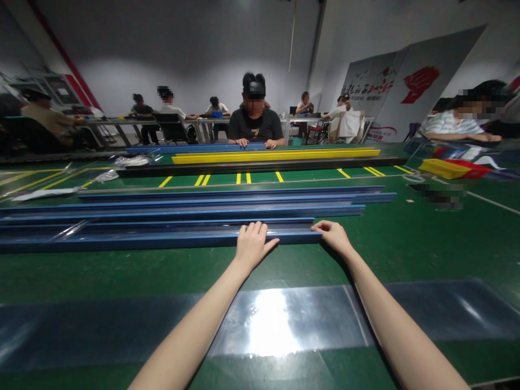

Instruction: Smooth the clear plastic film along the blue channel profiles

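Note:
A long blue channel strip lies across the green surface in front of me, nearest of several blue strips. My left hand rests on its near edge with fingers curled over the top, closed on it. My right hand pinches the strip's right end, fingers closed around it. Both arms reach straight forward.
A clear plastic sheet lies under my forearms. Beyond are yellow strips and a black strip. A person in a black shirt sits opposite, hands on blue strips. Other people sit at tables behind and at right. Red and yellow pieces lie far right.

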A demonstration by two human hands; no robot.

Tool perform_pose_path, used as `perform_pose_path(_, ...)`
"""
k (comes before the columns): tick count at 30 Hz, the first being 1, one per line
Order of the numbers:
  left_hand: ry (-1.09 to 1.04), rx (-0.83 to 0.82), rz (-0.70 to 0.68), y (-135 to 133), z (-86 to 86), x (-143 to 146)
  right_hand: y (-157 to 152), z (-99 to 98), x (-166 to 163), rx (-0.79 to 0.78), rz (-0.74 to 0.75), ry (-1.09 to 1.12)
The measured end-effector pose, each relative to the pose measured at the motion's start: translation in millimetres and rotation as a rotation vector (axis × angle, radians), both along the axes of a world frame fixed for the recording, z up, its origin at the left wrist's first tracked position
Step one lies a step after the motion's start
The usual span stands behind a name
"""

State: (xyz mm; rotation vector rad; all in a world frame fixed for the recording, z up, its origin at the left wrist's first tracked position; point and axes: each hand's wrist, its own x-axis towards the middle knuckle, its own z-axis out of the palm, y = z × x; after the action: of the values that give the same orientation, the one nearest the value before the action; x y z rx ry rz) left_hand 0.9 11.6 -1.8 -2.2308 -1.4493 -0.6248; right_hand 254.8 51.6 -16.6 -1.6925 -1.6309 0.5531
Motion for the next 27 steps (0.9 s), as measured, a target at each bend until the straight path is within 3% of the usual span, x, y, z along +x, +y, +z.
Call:
perform_pose_path(11, -0.146, -0.003, -0.013, 2.4, 0.5, -3.1, 0.4, 0.9, -1.1, -0.005, -0.008, -0.013)
perform_pose_path(27, -0.117, -0.029, -0.006, 2.9, -0.9, -3.6, 2.5, 0.4, 2.3, 0.026, 0.014, 0.077)
